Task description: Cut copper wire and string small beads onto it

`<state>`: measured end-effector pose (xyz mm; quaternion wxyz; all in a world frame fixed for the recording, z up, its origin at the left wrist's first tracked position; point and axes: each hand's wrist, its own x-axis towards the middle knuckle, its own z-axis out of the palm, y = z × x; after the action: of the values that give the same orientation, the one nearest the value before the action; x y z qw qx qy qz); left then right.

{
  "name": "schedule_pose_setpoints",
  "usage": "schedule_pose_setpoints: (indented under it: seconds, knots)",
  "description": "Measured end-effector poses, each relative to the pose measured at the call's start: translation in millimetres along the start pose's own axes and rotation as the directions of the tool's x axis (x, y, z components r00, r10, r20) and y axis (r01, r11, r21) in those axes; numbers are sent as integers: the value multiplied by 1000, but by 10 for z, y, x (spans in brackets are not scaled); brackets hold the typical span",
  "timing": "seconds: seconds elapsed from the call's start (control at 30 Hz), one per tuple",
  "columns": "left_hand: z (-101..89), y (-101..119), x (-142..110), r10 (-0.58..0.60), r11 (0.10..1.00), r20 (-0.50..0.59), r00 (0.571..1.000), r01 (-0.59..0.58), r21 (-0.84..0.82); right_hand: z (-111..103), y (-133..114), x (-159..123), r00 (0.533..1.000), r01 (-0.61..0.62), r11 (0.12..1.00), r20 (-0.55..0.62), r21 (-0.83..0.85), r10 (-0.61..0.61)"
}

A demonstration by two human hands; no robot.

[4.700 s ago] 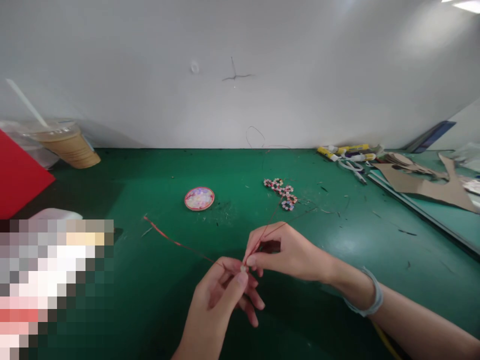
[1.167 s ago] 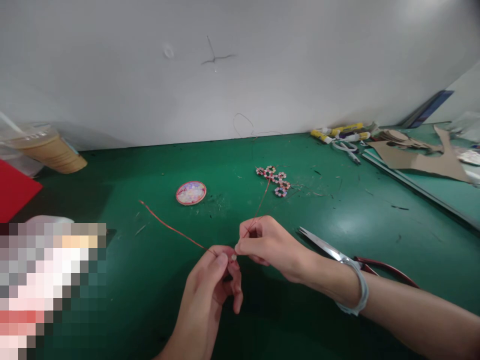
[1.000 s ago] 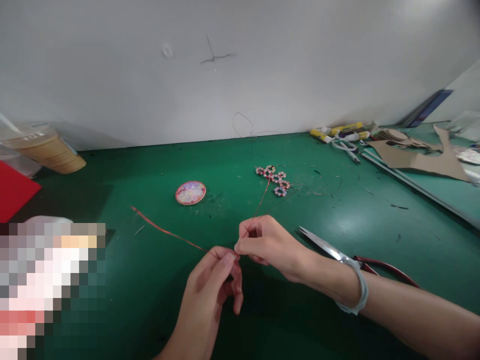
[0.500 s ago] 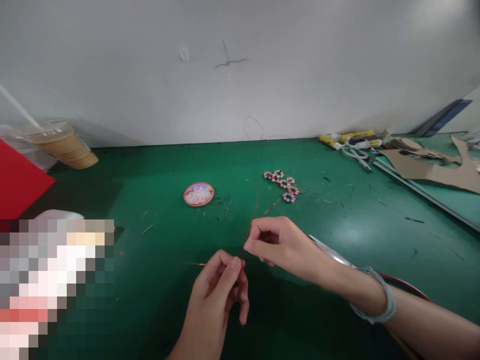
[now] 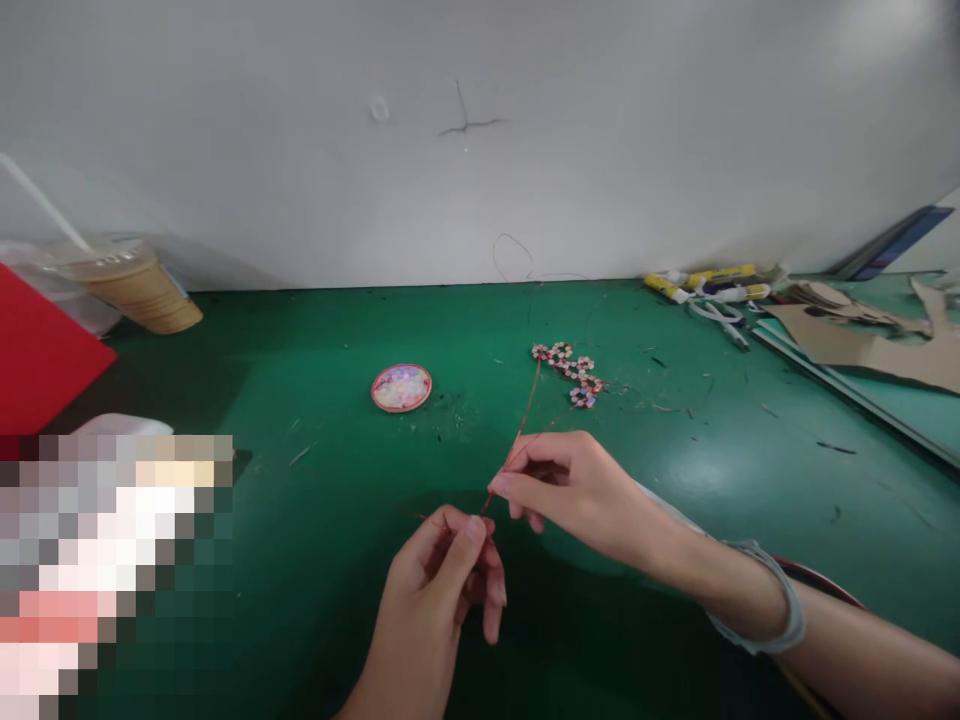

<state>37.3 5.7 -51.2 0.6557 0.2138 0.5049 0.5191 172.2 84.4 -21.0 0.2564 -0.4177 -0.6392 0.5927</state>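
Thin reddish cord [image 5: 529, 408] runs from a beaded strip of small flower shapes [image 5: 577, 368] down to both hands. My left hand [image 5: 442, 590] pinches the cord between thumb and forefinger, its other fingers loosely curled. Just above and to the right, my right hand [image 5: 559, 480] pinches the same cord, with a short length stretched between the two hands. The beaded strip lies on the green table. Left of it sits a small round dish [image 5: 402, 388] with a red rim and pale multicoloured contents, probably beads. A faint cord end sticks out left of my left hand.
A drink cup with a straw [image 5: 142, 290] leans at the back left near a red sheet [image 5: 45, 355]. Yellow glue tubes or markers [image 5: 705, 285], scissors [image 5: 720, 318] and cut cardboard [image 5: 870, 340] lie at the back right. Another blade is partly under my right forearm.
My right hand's fingers have closed nearer the cord, and the strands between it and the beaded strip have shifted. The whole view has moved slightly. Both hands stay close together.
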Motion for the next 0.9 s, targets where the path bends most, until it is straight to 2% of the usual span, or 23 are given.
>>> schedule_pose_setpoints:
  seconds: [0.13,0.27,0.4,0.6,0.73,0.9]
  knots:
    - [7,5,4,-2,1000,11,1000,2,4,-16,-38,-2,1000,8,999,1,32,-8]
    - [18,14,-8,1,1000,9,1000,-1,-5,-57,-73,8,996,46,997,-75,66,-41]
    - [12,11,-16,-2,1000,8,1000,3,-19,-99,-58,26,990,58,998,-129,-24,-61]
    - [1,23,-7,-20,996,-16,1000,18,-90,-107,-5,11,990,83,984,-102,-154,-100]
    - [-6,32,-12,-13,993,-7,1000,12,-117,-112,-5,-22,984,127,983,-105,-132,-141]
    - [-24,18,0,18,987,-11,1000,-20,-159,-145,-2,-39,980,194,980,-29,-41,-196]
